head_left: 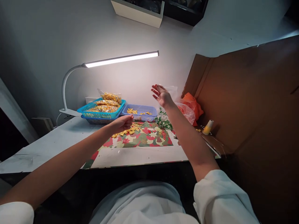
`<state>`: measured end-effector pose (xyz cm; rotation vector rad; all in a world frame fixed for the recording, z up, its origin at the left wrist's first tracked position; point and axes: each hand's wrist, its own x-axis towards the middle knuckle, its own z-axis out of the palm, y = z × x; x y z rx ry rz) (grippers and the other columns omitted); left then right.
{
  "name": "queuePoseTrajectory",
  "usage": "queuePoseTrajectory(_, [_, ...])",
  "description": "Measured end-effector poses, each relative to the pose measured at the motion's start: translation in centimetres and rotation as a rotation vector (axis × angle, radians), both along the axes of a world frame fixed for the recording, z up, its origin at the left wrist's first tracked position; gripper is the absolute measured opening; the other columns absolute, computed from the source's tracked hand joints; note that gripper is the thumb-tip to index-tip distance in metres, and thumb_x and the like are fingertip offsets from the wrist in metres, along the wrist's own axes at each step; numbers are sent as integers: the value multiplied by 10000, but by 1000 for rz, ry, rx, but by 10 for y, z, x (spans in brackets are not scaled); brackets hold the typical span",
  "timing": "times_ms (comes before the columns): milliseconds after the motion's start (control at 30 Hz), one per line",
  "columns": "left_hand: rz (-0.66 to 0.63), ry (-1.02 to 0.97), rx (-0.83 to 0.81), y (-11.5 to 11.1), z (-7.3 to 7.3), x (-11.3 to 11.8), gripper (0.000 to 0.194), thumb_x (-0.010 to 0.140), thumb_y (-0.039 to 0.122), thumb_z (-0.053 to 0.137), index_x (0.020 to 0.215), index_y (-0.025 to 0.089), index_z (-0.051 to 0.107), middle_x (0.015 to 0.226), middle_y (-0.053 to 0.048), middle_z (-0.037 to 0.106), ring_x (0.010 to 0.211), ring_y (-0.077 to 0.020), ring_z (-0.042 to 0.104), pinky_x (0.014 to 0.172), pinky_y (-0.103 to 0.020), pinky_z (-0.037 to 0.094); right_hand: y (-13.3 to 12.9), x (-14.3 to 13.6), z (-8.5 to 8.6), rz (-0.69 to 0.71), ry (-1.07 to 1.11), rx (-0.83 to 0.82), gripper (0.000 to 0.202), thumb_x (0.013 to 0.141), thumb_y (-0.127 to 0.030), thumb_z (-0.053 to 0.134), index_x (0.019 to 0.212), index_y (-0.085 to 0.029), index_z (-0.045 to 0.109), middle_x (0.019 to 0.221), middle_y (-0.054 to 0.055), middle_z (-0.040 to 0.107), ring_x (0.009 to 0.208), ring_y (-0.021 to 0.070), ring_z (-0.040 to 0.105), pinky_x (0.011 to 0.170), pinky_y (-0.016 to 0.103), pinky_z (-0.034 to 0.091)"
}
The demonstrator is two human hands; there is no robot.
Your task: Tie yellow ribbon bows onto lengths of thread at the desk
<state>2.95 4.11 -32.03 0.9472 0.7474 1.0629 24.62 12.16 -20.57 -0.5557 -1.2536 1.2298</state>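
My left hand (123, 122) is held low over the patterned mat (149, 141), thumb and fingers closed in a pinch. Whatever it grips is too small to make out. Beneath and beside it lie small yellow pieces (127, 132), some of them thin and stick-like. Higher up and to the right, in front of the wall, I raise my right hand (163, 95). Its thumb and forefinger are pressed together while the other fingers stand apart. Nothing I can name shows between those fingertips.
A lit lamp (121, 59) arches over the table. Behind my left hand stand a blue basket (102, 114) with bagged yellow pieces and a lilac basket (140, 109). To the right are an orange bag (192, 102), a thread cone (207, 127) and a tall cardboard wall (252, 93).
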Motion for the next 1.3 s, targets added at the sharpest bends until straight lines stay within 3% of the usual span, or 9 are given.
queuePoseTrajectory(133, [17, -72, -66, -21, -31, -9, 302, 971, 230, 534, 684, 153, 477, 481, 96, 265, 346, -47, 262, 336, -148, 230, 12, 26, 26, -100, -44, 102, 105, 928, -351, 589, 967, -255, 605, 1091, -29, 719, 1119, 173, 634, 968, 412, 461])
queuePoseTrajectory(233, [44, -157, -76, -31, -42, -12, 273, 971, 219, 542, 713, 156, 481, 485, 99, 267, 352, -48, 285, 349, -149, 258, 18, 38, 37, -114, -85, 119, 101, 918, -339, 609, 952, -244, 610, 1123, -23, 705, 1148, 174, 620, 988, 402, 452])
queuePoseTrajectory(533, [115, -257, -119, -27, -42, -18, 314, 998, 143, 444, 685, 160, 458, 467, 92, 254, 339, -51, 281, 349, -171, 229, 24, 33, 33, -151, -146, 73, 115, 929, -319, 564, 983, -220, 588, 1166, 12, 679, 1164, 182, 607, 985, 400, 459])
queuePoseTrajectory(667, [111, -264, -131, -29, -44, -22, 283, 980, 163, 503, 699, 161, 470, 482, 94, 256, 346, -53, 287, 353, -177, 224, 20, 31, 33, -142, -147, 62, 102, 942, -304, 554, 981, -217, 589, 1181, 2, 670, 1155, 166, 603, 965, 363, 457])
queuePoseTrajectory(833, [122, -262, -144, -39, -39, -41, 261, 974, 191, 531, 719, 162, 484, 490, 93, 275, 349, -56, 306, 351, -173, 236, 19, 31, 37, -186, -76, 85, 139, 958, -326, 534, 1017, -225, 609, 1185, -19, 660, 1127, 148, 598, 894, 313, 461])
queuePoseTrajectory(1033, [245, -277, -136, -69, -25, -70, 327, 1010, 191, 447, 687, 153, 477, 477, 85, 272, 341, -56, 297, 340, -174, 244, 31, 42, 39, -277, -55, 145, 224, 888, -412, 570, 1011, -233, 624, 1147, 1, 659, 1126, 166, 596, 863, 309, 460])
queuePoseTrajectory(1167, [321, -313, -115, -88, -10, -72, 378, 1039, 193, 354, 686, 154, 484, 470, 78, 263, 340, -63, 293, 340, -184, 249, 32, 43, 35, -315, -83, 179, 199, 866, -389, 561, 933, -211, 618, 1073, 28, 667, 1047, 178, 626, 823, 332, 467])
queuePoseTrajectory(1300, [348, -362, -107, -101, 6, -65, 425, 1055, 199, 285, 673, 160, 465, 456, 75, 263, 331, -66, 287, 334, -187, 243, 12, 29, 29, -369, -72, 135, 101, 857, -273, 548, 856, -191, 608, 961, 21, 682, 883, 142, 654, 752, 295, 458])
